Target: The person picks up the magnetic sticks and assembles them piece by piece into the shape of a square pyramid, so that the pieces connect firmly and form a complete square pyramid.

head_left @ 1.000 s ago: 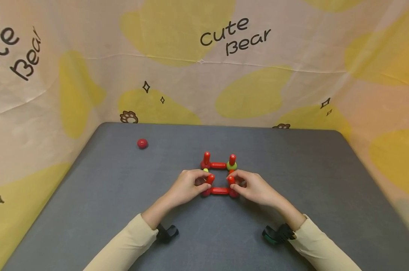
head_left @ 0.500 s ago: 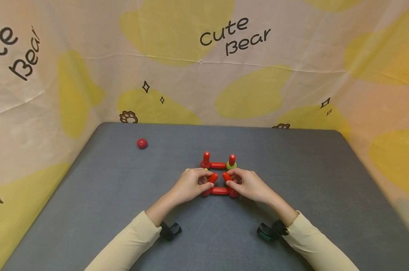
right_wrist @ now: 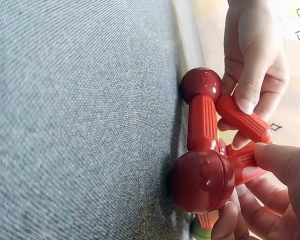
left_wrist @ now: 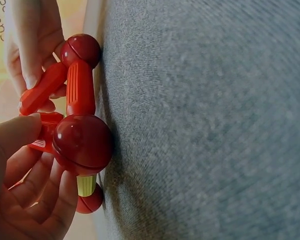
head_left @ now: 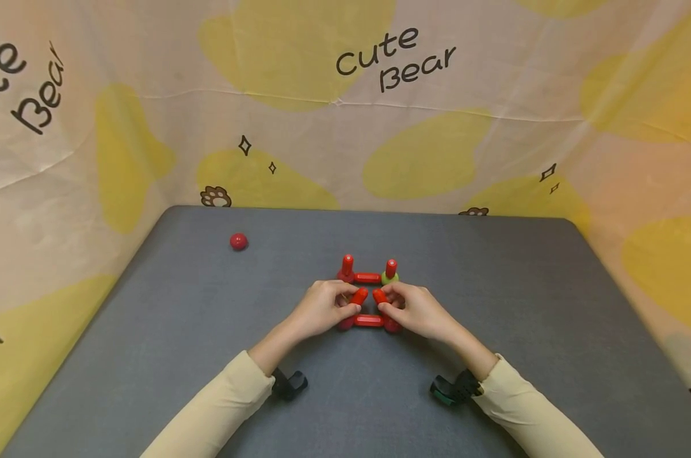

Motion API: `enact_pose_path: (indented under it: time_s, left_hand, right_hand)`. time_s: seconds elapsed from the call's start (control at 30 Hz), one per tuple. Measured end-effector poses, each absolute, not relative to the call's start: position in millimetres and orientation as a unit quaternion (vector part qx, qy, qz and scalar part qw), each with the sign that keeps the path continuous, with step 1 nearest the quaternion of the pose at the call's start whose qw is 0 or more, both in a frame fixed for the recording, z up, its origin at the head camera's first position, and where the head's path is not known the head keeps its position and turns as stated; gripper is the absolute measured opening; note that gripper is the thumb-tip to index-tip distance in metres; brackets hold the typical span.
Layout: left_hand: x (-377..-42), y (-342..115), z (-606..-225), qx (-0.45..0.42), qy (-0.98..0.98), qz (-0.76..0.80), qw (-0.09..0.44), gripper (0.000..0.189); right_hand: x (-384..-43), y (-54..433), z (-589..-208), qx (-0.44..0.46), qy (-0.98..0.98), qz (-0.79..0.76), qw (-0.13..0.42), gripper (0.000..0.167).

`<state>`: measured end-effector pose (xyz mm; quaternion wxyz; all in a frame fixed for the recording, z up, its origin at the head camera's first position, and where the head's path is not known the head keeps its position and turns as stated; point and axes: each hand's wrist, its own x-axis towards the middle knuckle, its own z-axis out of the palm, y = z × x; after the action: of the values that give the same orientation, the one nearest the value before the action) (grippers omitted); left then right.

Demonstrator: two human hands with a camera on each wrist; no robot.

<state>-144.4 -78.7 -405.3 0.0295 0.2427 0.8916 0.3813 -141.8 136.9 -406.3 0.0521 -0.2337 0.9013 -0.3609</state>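
Note:
A square frame of red rods and balls lies on the table; its near red rod [head_left: 369,320] joins two dark red balls. My left hand [head_left: 321,308] pinches a red rod [head_left: 359,296] rising from the near left ball [left_wrist: 83,142]. With thumb and fingers, my right hand [head_left: 421,312] pinches another red rod [right_wrist: 244,120] on the near right ball [right_wrist: 202,181]. Both held rods lean inward, their top ends close together. A yellow-green rod [left_wrist: 86,186] runs back from the left ball. Parts of the frame's sides hide behind my fingers.
At the frame's far side, two red rods stand up, one on a red ball [head_left: 345,276], one on a green ball [head_left: 389,278]. Farther left sits a loose red ball [head_left: 239,242] on the grey table [head_left: 150,356]. A printed cloth [head_left: 299,76] hangs behind.
The two near rods, closer to upright a second ago, have tilted inward toward each other in my fingers. Both hands have moved slightly; the loose red ball stays put.

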Motion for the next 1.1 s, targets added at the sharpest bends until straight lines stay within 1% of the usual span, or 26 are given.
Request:
enact_pose_path:
  time_s: [0.47,0.7,1.1]
  left_hand:
    - [-146.1,-78.7,-406.6,0.245,0.890,0.384,0.029,0.025]
    - [-145.5,-79.4,-407.8,0.237,0.888,0.392,0.026,0.025]
    - [-144.9,-80.8,-407.0,0.231,0.881,0.411,0.036,0.022]
  right_hand:
    - [-143.1,135.3,-409.5,-0.245,0.899,-0.362,0.030,0.015]
    - [-139.5,136.8,-405.8,-0.230,0.903,-0.363,0.030,0.017]
    - [-139.5,139.7,-408.6,-0.240,0.898,-0.367,0.030,0.016]
